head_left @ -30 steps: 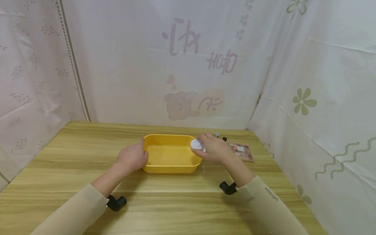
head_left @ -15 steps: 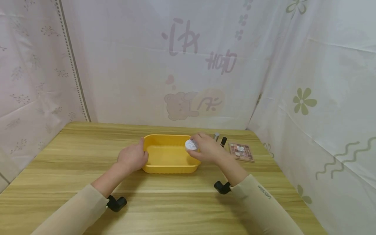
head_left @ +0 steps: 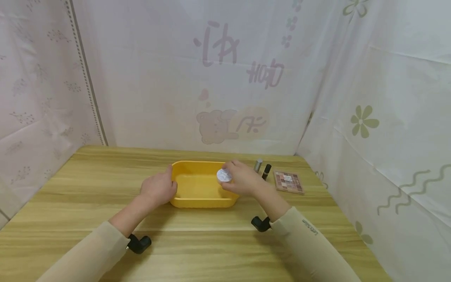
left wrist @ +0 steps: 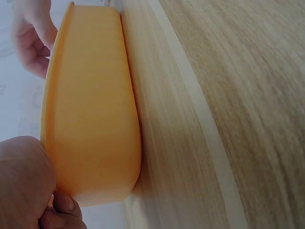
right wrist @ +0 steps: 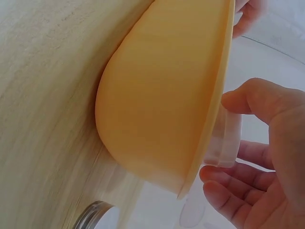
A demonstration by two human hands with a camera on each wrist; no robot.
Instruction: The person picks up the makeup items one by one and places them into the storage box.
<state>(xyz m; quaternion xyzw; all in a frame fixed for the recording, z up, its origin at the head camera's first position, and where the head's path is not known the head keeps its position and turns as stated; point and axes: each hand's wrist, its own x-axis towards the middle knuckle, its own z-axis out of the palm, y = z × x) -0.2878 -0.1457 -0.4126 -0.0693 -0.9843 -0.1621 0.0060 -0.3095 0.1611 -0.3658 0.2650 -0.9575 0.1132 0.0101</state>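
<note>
A yellow plastic basin (head_left: 204, 203) stands on the wooden table. My left hand (head_left: 159, 187) grips its left end, thumb over the rim and fingertips curled against the outer wall in the left wrist view. Over the basin's right end, my right hand (head_left: 243, 178) holds a small round container (head_left: 224, 176) with a white patterned top. Seen from the right wrist, this container (right wrist: 226, 138) has a clear, pale side and is pinched between thumb and fingers at rim height. The basin's wall hides part of it there.
Right of the basin lie a silver tube (head_left: 258, 165), a black-capped tube (head_left: 266, 171) and a makeup palette (head_left: 289, 182) with a checkered cover. A printed curtain (head_left: 158, 98) hangs behind the table's far edge, and another along the right side.
My right hand has carried the round container leftward from the basin's right rim to over its inside. The two tubes have come into fuller view. My left hand has stayed in place.
</note>
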